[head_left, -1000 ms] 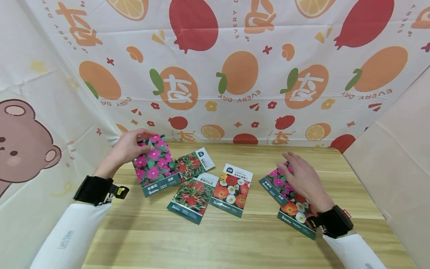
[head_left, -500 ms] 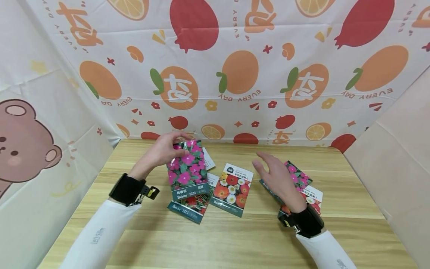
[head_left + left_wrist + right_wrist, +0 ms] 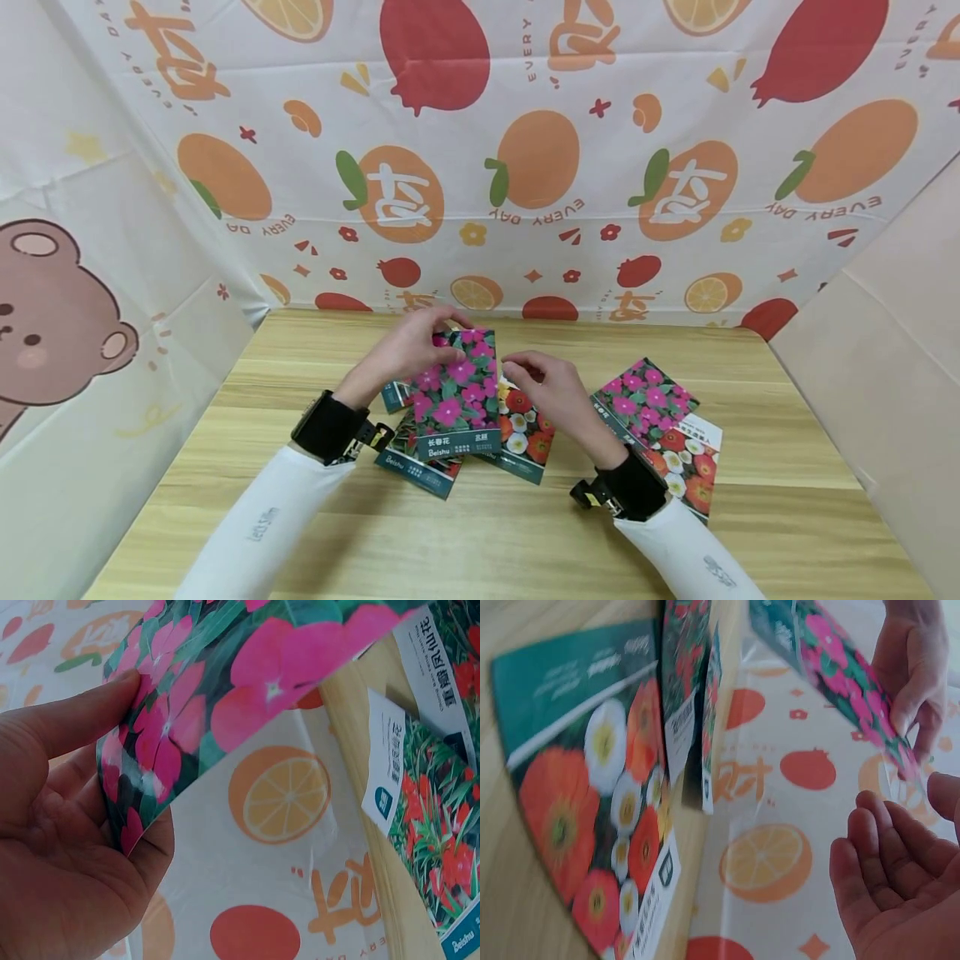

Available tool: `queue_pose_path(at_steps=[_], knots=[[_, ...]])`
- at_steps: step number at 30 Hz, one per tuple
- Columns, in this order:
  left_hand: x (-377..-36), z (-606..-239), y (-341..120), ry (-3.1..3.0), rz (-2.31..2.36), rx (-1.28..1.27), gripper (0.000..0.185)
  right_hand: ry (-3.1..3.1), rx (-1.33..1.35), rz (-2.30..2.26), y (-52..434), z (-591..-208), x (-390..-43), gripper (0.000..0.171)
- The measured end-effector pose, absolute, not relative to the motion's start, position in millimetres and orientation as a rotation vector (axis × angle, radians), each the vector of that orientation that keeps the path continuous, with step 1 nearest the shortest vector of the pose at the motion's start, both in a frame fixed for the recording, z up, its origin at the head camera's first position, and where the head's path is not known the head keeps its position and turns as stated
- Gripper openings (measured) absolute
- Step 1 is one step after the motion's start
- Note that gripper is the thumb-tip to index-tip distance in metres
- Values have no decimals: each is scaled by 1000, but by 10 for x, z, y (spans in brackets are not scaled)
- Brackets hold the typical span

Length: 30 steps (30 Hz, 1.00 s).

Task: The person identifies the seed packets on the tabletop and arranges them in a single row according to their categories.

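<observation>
Grips one pink packet (image 3: 457, 400) in the left hand (image 3: 408, 350), below mid-frame; holds the right hand (image 3: 561, 398) relaxed beside it. Shows two red packets (image 3: 416, 467) and one poppy packet (image 3: 528, 433) partly covered there, plus a second pink packet (image 3: 645, 398) and second poppy packet (image 3: 699, 471) lower right.

Hidden corners, clipped edges, soft blur
In the head view, the left hand (image 3: 411, 346) covers a corner of the pink-flower packet (image 3: 459, 404), which hides much of the lower red-flower packet (image 3: 409, 460); the right hand (image 3: 553, 390) blocks the middle poppy packet's top. The left wrist view crops the pink-flower packet; the right blurs it.
</observation>
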State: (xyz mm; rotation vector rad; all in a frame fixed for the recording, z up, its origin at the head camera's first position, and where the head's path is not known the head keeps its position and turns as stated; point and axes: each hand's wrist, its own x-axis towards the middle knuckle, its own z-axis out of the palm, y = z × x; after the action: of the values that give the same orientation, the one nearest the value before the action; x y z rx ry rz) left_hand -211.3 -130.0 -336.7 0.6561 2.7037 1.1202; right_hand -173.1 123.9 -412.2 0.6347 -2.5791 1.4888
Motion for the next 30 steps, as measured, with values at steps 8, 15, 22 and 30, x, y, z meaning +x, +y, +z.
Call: queue_pose_path(at_steps=[8, 15, 22, 30], knots=[[-2092, -3432, -1222, 2691, 1120, 658, 43, -2634, 604, 1620, 1156, -4098, -1748, 19], [-2071, -3513, -1223, 2669, 1170, 604, 58, -2680, 560, 1572, 1127, -4111, -1734, 16], [-2067, -3662, -1295, 2711, 1365, 512, 69, -2664, 472, 1542, 1145, -4130, -1738, 17], [-1960, -3847, -1454, 2553, 1616, 330, 45, -2612, 308, 1628, 1224, -4145, -1764, 20]])
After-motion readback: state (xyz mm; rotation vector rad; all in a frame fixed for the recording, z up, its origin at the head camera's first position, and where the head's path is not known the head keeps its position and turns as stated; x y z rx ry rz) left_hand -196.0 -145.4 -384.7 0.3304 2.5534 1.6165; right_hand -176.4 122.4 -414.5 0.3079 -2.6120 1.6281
